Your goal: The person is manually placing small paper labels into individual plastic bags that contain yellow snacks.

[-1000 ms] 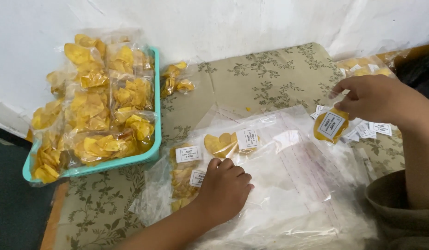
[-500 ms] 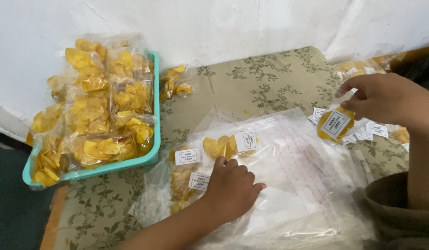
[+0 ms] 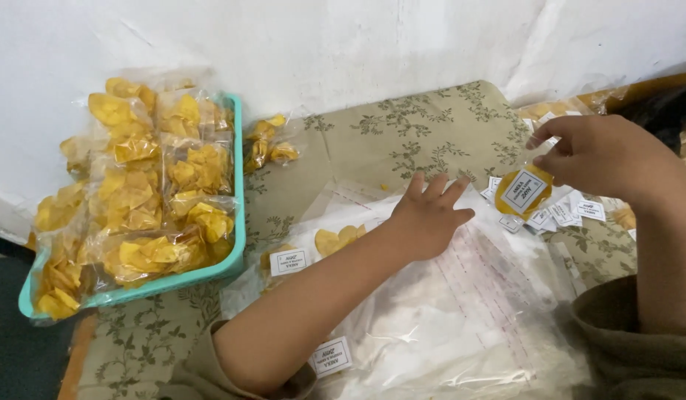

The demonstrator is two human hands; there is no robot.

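Head view, looking down: the left hand lies flat and released, fingers spread, pressing on a heap of clear, empty plastic bags that covers the near part of the bench with its olive floral cloth. Just behind its wrist, partly under the forearm, a clear bag of yellow chips with a white label rests among the plastic. Nearer the body than that hand, another white paper label sits on the heap.

Off to the right of the left hand, the right hand is raised slightly and pinches a small yellow chip packet with a white square label by its top edge, so the packet hangs below the fingertips. Directly under that packet, a scatter of loose white paper labels lies on the cloth.

Well to the left of the left hand, a teal plastic tray is piled with clear bags of yellow chips. Between tray and left hand, towards the white wall, one small bag of chips lies alone.
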